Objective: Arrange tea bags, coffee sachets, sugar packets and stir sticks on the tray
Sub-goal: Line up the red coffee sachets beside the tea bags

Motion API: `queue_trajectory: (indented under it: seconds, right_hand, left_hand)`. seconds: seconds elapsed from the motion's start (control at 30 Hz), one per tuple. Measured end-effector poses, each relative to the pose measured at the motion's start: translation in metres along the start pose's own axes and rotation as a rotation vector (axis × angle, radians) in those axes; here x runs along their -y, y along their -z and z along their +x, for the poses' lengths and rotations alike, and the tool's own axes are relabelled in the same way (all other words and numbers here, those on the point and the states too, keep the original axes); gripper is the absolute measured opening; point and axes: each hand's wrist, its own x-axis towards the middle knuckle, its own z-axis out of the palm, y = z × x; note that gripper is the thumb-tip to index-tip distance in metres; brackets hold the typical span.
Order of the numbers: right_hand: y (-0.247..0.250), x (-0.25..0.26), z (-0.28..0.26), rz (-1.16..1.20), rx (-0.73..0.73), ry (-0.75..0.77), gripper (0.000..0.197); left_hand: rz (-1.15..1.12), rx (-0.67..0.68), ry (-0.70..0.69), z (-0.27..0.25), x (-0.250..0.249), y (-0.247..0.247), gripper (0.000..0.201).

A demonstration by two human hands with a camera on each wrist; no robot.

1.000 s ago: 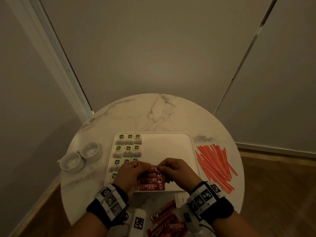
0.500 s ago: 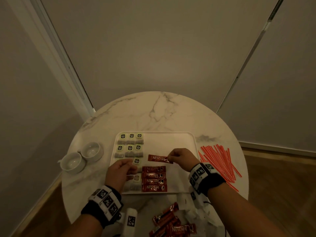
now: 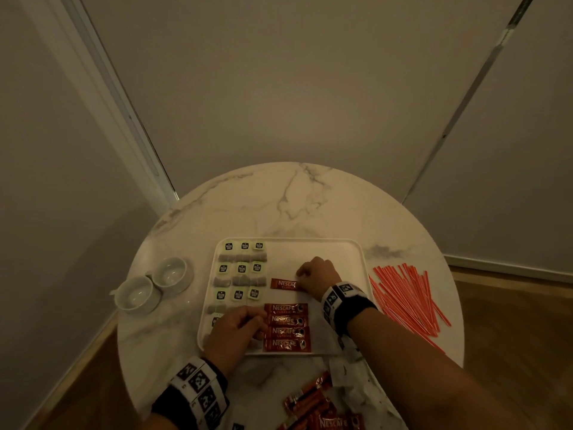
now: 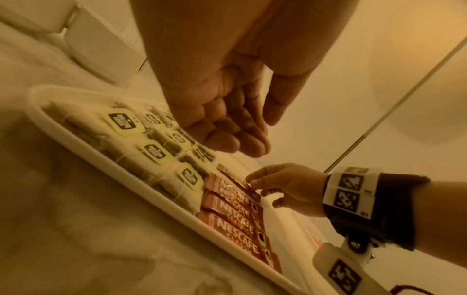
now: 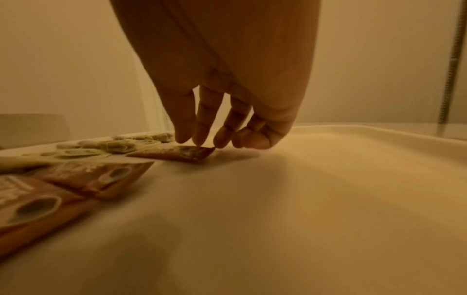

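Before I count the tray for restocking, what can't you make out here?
- Tea bags: head view, nearest row hidden under the left hand.
- Loose sachets: head view, cut off by the bottom edge.
- Fifth sachet: right end covered by the right hand.

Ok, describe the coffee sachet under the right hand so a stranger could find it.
On the white tray, right of the tea bags, lies one red coffee sachet. The right hand touches its end. Unlike the four stacked sachets nearer the person, it lies alone.
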Motion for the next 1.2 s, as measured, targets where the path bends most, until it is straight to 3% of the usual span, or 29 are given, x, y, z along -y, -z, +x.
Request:
queue_trajectory:
  seconds: [0.17,0.5,0.9,1.1,1.2]
  right_hand:
    - [-0.006,0.015,0.003,-0.105,0.075,0.117,0.019]
    - [-0.012,0.022,-0.005,-0.045,0.169,0.122,0.015]
    - [-0.015,0.022,-0.007,-0.039,0.175,0.114,0.016]
    - [-0.015,0.019,-0.007,-0.024,0.158,0.112,0.015]
    - [-0.014,0.018,-0.008,-0.017,0.158,0.114,0.015]
  left_hand:
    - [0.05,0.036,-0.025,-0.002,0.004,0.002,0.015]
    - [0.054,0.027,-0.018,-0.003,0.012,0.004,0.017]
    - [0.064,0.018,-0.022,-0.003,0.015,0.005,0.016]
    - [0.296,-0.055,-0.112,0.008,0.024,0.007,0.023]
    - [0.453,-0.026,-0.13,0.015,0.027,0.008,0.029]
